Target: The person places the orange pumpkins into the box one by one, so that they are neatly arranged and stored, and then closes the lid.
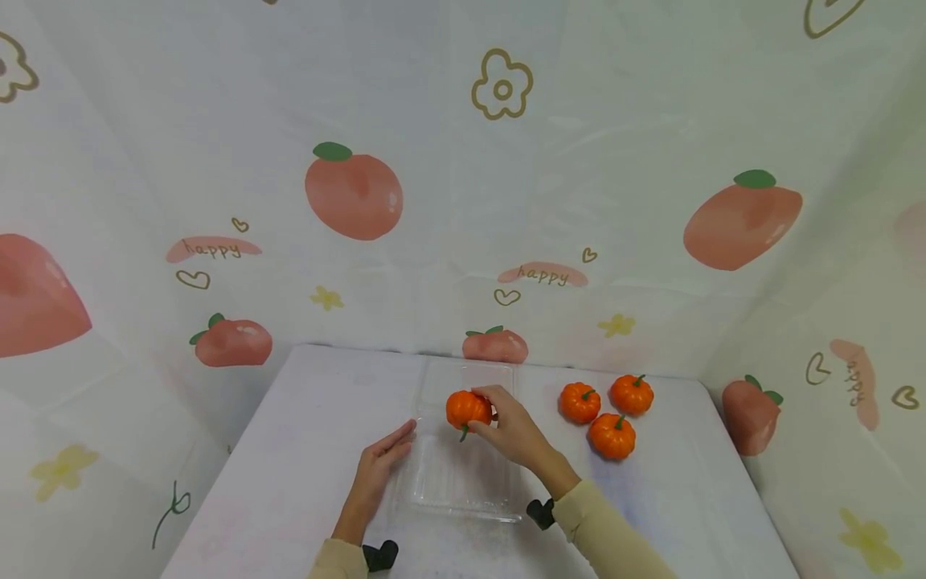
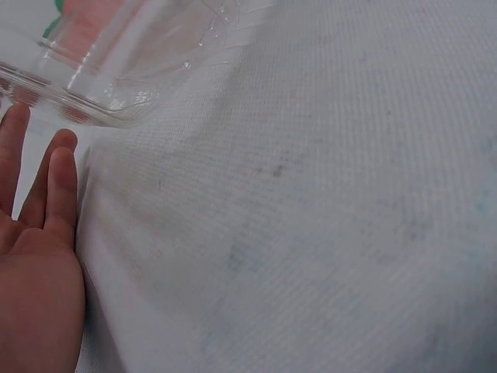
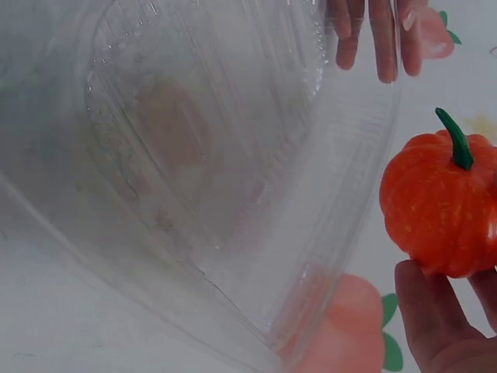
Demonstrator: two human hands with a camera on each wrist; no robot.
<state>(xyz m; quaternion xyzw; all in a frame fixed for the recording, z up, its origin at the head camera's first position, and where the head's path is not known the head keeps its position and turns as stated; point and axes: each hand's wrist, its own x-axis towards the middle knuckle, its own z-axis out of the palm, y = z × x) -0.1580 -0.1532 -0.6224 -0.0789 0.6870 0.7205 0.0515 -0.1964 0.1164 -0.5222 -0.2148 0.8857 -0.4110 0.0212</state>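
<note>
My right hand [image 1: 515, 430] grips a small orange pumpkin [image 1: 466, 410] with a green stem, thumb and fingers on either side of it. The pumpkin [image 3: 441, 203] is held above a clear plastic container [image 1: 463, 507], whose hinged lid lies open towards the back. At the container's left side, my left hand [image 1: 378, 470] rests with its fingers extended near the rim. In the left wrist view the left hand [image 2: 39, 256] shows straight fingers close to the clear plastic edge [image 2: 116, 116]; whether they touch it I cannot tell.
To the right on the white-covered table [image 1: 289, 450] sit three more small orange pumpkins, a left one [image 1: 579, 403], a back one [image 1: 632, 396] and a front one [image 1: 612, 437]. A printed curtain [image 1: 448, 201] hangs behind and at both sides of the table.
</note>
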